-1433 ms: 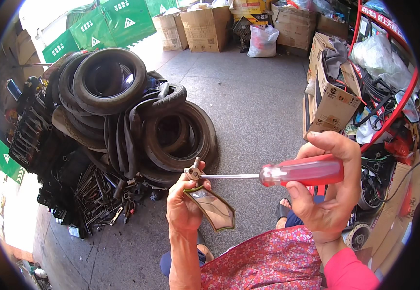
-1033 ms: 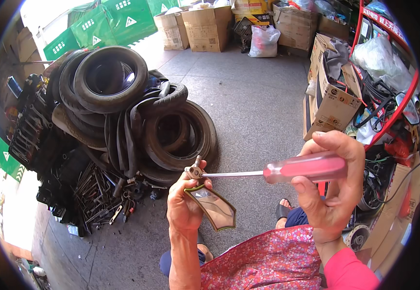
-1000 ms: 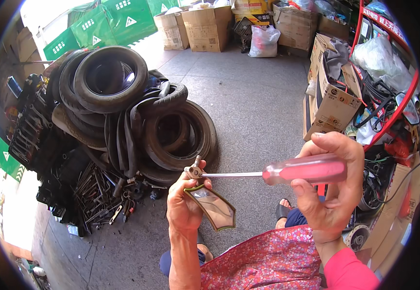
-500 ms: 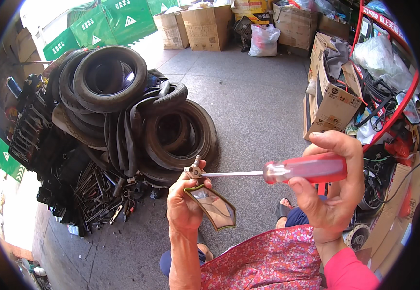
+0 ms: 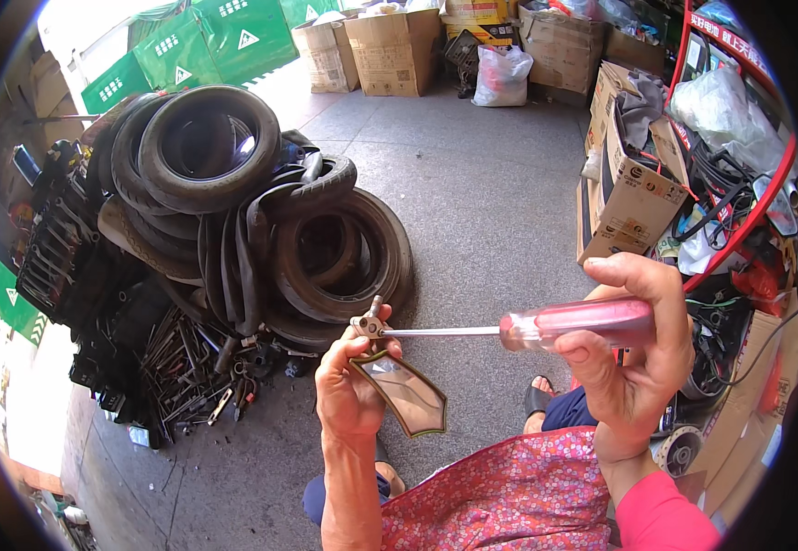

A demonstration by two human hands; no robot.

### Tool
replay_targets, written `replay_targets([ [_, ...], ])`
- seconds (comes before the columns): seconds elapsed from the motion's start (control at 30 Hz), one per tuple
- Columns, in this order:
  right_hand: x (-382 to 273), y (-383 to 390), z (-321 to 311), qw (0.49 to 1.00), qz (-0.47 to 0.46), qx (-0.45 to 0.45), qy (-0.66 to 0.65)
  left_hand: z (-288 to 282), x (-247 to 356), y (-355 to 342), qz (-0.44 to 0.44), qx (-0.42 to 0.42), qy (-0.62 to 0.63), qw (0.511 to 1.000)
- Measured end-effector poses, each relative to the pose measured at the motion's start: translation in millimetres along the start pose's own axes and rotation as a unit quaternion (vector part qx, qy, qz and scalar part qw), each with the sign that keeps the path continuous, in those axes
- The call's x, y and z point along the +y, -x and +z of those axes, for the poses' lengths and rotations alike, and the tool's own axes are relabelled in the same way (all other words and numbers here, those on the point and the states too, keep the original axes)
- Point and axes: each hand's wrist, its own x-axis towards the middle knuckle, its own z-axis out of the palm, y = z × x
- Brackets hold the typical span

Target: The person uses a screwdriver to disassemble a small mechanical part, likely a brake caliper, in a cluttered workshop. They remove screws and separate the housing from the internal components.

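So the floor [image 5: 491, 174] here is speckled grey, kinda grubby, and there's stuff everywhere. Old tyres [image 5: 164, 174] heaped on the left, loose hand tools [image 5: 187, 372] scattered just in front of them, cardboard boxes [image 5: 388, 57] and green barrier panels [image 5: 224, 60] at the far side, plus a red-framed rack [image 5: 728, 46] crammed with bags and cables on the right.

The person's got a floral apron [image 5: 500, 496] over the lap, both hands up above it. Left hand [image 5: 351, 395] points up and away, thumb and fingers pinched on the metal joint of a small angular mirror [image 5: 406, 393], glass hanging tilted beside the palm. Right hand [image 5: 642, 367] is palm up, thumb and curled fingers around the chunky red see-through handle of a screwdriver [image 5: 546, 329]. Shaft's roughly level, running left to that joint; can't tell if the tip's seated.
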Motion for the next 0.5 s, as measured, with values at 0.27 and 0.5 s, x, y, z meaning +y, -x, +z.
replay_targets([
  [0.27, 1, -4, -3, 0.998, -0.044, -0.018, -0.029, 8, -1, 1, 0.002, 0.005, 0.002, 1.0],
  [0.5, 1, -16, -3, 0.989, -0.141, -0.042, -0.034, 8, -3, 0, 0.0, 0.002, 0.001, 1.0],
])
